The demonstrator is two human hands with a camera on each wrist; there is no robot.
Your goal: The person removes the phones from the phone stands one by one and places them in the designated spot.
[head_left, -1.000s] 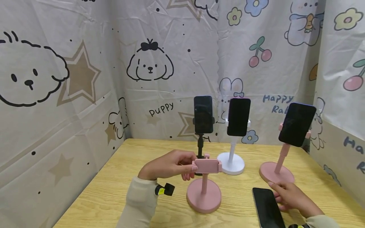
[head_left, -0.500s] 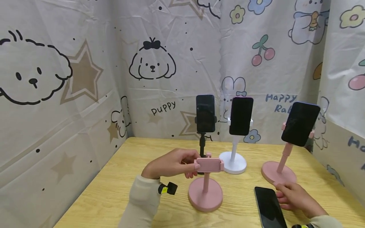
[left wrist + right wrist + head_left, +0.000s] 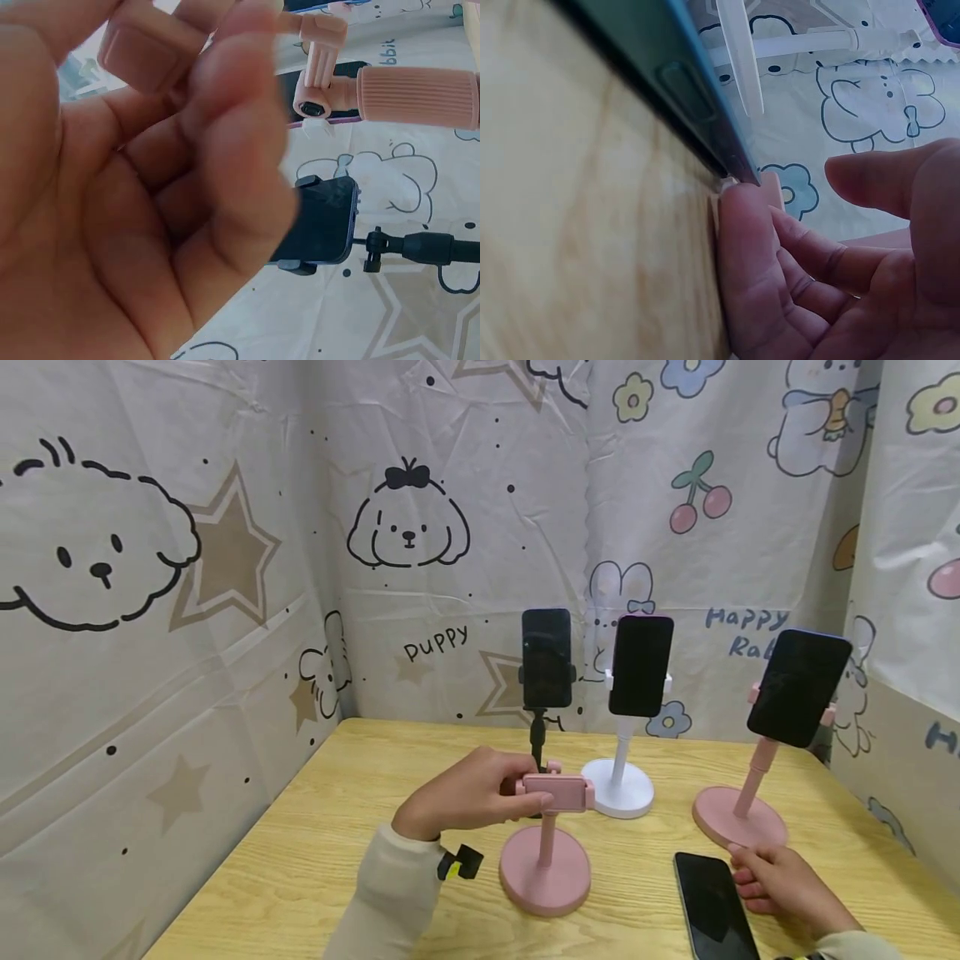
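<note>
Pinching the left end of the pink rectangular clamp (image 3: pixel 567 792) atop the round-based pink plastic stand (image 3: pixel 545 875), the left hand (image 3: pixel 471 795) lays its thumb across the front; the right hand (image 3: pixel 783 883), fingers loosely curled and thumb apart, holds nothing beside the black rectangular phone (image 3: pixel 715 903) lying on the yellow wood-grain table (image 3: pixel 315 827)

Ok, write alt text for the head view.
A person's left hand pinches the top of an empty pink phone stand on a wooden table; the right hand is at the long edge of a dark phone lying flat. Behind, a black stand, a white stand and another pink stand each hold a raised phone.
</note>
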